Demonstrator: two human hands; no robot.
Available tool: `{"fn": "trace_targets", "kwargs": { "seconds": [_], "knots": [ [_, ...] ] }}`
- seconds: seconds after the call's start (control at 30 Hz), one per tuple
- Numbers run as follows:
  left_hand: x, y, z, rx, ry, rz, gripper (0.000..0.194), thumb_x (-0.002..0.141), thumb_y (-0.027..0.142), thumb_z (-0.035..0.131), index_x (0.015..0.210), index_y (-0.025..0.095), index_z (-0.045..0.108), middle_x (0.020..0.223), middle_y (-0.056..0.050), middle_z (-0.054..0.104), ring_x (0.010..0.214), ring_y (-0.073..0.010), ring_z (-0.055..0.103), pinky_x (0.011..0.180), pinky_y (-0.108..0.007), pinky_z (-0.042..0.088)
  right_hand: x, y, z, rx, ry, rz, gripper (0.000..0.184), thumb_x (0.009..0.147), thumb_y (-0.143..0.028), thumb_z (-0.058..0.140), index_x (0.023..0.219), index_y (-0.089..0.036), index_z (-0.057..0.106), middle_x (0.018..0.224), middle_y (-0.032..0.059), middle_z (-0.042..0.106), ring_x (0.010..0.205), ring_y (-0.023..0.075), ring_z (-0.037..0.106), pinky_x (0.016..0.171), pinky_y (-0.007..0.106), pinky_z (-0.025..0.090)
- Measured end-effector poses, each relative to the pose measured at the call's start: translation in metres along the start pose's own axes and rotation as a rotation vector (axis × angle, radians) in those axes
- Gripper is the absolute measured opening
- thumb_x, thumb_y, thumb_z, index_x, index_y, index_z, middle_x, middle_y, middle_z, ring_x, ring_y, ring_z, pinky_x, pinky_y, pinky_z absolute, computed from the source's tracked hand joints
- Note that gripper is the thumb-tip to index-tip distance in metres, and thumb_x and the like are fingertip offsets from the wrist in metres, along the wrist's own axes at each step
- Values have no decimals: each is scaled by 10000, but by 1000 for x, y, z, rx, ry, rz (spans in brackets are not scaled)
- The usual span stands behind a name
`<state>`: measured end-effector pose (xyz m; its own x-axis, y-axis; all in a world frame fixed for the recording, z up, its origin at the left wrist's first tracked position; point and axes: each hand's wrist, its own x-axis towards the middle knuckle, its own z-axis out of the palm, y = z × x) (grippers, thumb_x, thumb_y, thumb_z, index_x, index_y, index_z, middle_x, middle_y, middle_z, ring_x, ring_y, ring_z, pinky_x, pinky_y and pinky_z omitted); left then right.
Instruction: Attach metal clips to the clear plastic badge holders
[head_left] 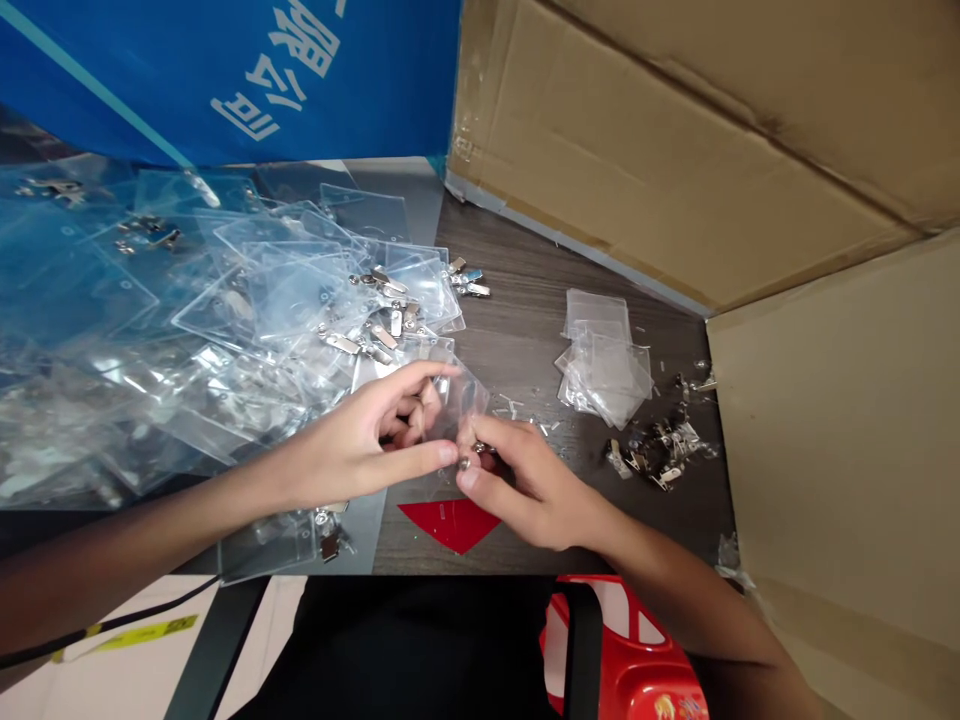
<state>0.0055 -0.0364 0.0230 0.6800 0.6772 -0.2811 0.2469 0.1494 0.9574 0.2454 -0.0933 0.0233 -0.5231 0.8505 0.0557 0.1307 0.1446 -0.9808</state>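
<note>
- Fingers of the left hand (pixel 349 450): narrowly pinching the clear plastic badge holder (pixel 459 398).
- Fingers of the right hand (pixel 532 490): closed on a metal clip (pixel 471 458), at the holder's lower edge.
- Holder: upright between the hands, near the desk's (pixel 517 260) front edge.
- Loose holders (pixel 277 300): toward the left edge.
- Blue banner (pixel 225 70): white characters, upside down, unreadable.

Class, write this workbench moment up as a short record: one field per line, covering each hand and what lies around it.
Left hand: grips clear holder
Right hand: pinches metal clip at the holder's edge
Left of hands: holder pile with clips
Right of hands: small holder stack, clip heap
Below hands: red triangle
Surface: dark wood table
</note>
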Motion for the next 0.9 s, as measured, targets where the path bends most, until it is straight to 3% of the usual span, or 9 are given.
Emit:
{"fn": "trace_targets", "kwargs": {
  "seconds": [0.17,0.33,0.9],
  "knots": [
    [2,2,6,113,148,24,644,919,478,880,1421,221,570,904,34,557,711,-138,550,616,-269,463,-2,1,3,-121,37,-14,278,1045,-409,702,916,-263,505,785,-54,530,664,143,457,661,301,417],
    [1,3,7,193,256,79,623,907,445,891,1405,236,579,885,41,520,700,-132,503,613,-276,442,-3,3,4,-171,72,-54,187,1103,-345,610,956,-257,535,834,-28,566,719,159,514,713,316,464],
    [-4,0,9,355,430,158,559,897,495,921,1324,349,593,876,17,532,696,-177,507,586,-347,390,-3,3,3,-216,82,-37,181,1178,-282,502,1013,-248,566,866,-4,625,789,184,594,765,334,492]
  ]
}}
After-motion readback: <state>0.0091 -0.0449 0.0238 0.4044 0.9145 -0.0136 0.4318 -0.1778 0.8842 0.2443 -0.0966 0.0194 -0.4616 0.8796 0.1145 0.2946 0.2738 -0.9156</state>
